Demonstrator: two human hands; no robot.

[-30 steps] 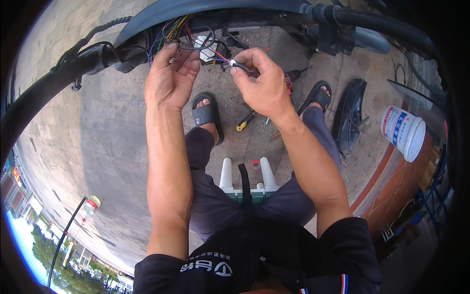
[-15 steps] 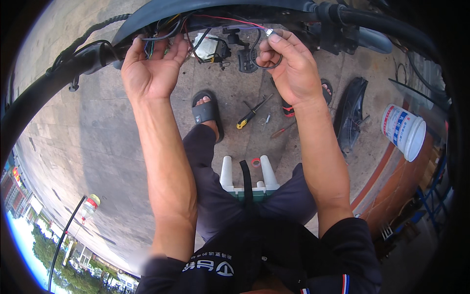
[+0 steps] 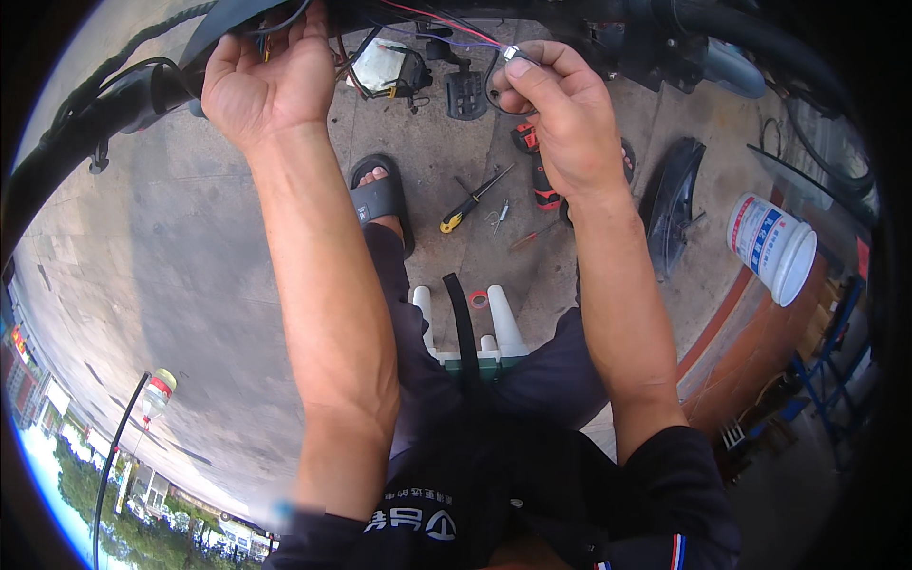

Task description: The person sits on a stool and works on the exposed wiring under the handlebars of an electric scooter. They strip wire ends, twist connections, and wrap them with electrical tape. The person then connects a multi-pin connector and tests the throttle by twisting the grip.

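My left hand [image 3: 271,95] reaches up under a dark curved panel [image 3: 228,24], palm toward me. Its thumb and fingers are apart among several coloured wires [image 3: 267,43], and some fingertips are hidden there. My right hand [image 3: 560,114] pinches a small white connector [image 3: 511,52] between thumb and forefinger. Red and purple wires [image 3: 446,21] run from this connector up to the left, toward the panel. A black cable [image 3: 492,85] loops beside my right fingers.
A pedal [image 3: 465,95] and a silvery box [image 3: 383,66] are below the frame. On the paving lie a yellow-black screwdriver [image 3: 461,214], a red-black tool [image 3: 543,180], a red tape roll [image 3: 479,299] and a black curved part [image 3: 673,209]. A white bucket [image 3: 774,247] stands right.
My left hand has gone further up under the panel, hiding more of its fingers. My right hand keeps its pinch on the connector. More of the red-black tool shows as the view shifts.
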